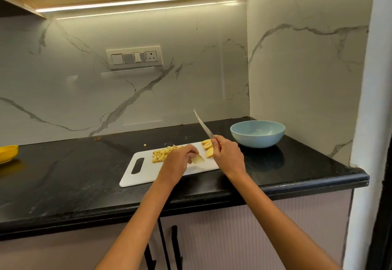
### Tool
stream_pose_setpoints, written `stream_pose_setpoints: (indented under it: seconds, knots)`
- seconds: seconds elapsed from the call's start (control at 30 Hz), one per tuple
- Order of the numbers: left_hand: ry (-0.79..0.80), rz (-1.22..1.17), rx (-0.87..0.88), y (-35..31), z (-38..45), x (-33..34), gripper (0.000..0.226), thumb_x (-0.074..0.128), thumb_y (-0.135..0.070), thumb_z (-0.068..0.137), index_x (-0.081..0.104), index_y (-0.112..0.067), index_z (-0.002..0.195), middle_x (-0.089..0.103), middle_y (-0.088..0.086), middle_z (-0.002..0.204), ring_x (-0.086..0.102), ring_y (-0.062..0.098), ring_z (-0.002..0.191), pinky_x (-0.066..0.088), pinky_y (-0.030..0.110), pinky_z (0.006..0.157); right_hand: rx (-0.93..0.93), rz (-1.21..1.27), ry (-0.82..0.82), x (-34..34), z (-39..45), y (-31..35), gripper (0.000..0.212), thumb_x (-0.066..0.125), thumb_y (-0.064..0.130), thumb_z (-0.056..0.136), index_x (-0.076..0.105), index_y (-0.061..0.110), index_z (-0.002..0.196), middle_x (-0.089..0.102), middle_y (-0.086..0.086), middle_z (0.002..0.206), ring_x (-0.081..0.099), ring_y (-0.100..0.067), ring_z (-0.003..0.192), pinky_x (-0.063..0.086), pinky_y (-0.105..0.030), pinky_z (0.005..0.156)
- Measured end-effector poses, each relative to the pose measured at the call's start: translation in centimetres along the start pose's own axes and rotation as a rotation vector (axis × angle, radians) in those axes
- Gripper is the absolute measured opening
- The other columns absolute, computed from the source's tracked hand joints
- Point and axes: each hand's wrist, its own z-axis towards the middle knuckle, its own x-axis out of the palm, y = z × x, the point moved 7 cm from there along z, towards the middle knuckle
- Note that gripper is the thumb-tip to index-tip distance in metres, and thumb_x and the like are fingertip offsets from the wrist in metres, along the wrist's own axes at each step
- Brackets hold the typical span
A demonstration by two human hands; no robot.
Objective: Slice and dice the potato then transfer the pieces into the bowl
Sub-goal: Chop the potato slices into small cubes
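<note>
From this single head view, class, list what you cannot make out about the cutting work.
- Knife handle: hidden inside the right hand.
- Potato piece: partly covered by the left hand's fingers.
- Yellow bowl: cut off by the left edge.
- Blue bowl: contents unclear through glare.

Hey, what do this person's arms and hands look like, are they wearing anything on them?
Both forearms are bare up to the picture's lower edge: no sleeves show. The left hand and right hand wear no gloves. No watch, bracelet or ring is visible.
</note>
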Motion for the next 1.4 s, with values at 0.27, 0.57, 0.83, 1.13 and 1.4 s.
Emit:
stream_pose_setpoints:
  seconds: [0.27, 0.57, 0.83, 1.13, 1.4]
  knots:
    - [-0.059, 0.015, -0.219, 3.2, -0.9, -1.0, 0.018, 0.055, -0.004, 0.091, 0.069, -0.014, 0.097, 0.065, 0.002, 0.114, 0.058, 0.016, 0.107, 0.038, 0.017, 0.086, 0.009, -0.015, 0.057, -0.2, -0.6, 0.4, 0.033, 0.041, 0.026, 0.101, 0.059, 0.012, 0.124, 0.069, -0.006, 0.098, 0.063, -0.015, 0.082, 0.052, -0.027, 0.071]
    - [0.093, -0.097, -0.221, 4.0, -0.6, 0.4, 0.024, 0.064, -0.016, 0.087, 0.069, -0.02, 0.11, 0.066, -0.004, 0.112, 0.056, 0.011, 0.094, 0.045, 0.025, 0.086, 0.035, -0.393, 0.368, 1.8, -3.0, 1.4, 0.025, 0.039, 0.024, 0.1, 0.058, 0.011, 0.108, 0.063, -0.007, 0.104, 0.06, -0.02, 0.09, 0.043, -0.027, 0.074]
    - [0.178, -0.147, -0.25, 3.9, -0.9, 0.8, 0.023, 0.064, -0.023, 0.087, 0.068, -0.026, 0.109, 0.061, -0.014, 0.108, 0.051, 0.008, 0.097, 0.041, 0.027, 0.085, 0.131, -0.415, 0.432, 1.7, -3.1, 2.0, 0.021, 0.045, 0.02, 0.097, 0.057, 0.009, 0.111, 0.062, -0.008, 0.107, 0.06, -0.02, 0.095, 0.043, -0.026, 0.075]
    - [0.06, -0.132, -0.347, 4.1, -0.4, 1.1, 0.011, 0.07, -0.032, 0.081, 0.071, -0.029, 0.091, 0.067, -0.013, 0.098, 0.052, 0.009, 0.089, 0.045, 0.043, 0.092, 0.122, -0.433, 0.48, 1.2, -3.8, 3.4, 0.025, 0.047, 0.021, 0.096, 0.054, 0.009, 0.118, 0.059, -0.008, 0.115, 0.057, -0.022, 0.103, 0.043, -0.028, 0.083]
    - [0.045, -0.14, -0.337, 4.6, -0.4, 1.0, 0.015, 0.071, -0.025, 0.081, 0.075, -0.021, 0.094, 0.071, -0.005, 0.095, 0.05, 0.005, 0.074, 0.048, 0.034, 0.08, 0.098, -0.47, 0.483, 0.9, -4.4, 4.0, 0.026, 0.046, 0.02, 0.098, 0.053, 0.01, 0.12, 0.059, -0.008, 0.116, 0.058, -0.02, 0.102, 0.043, -0.026, 0.08]
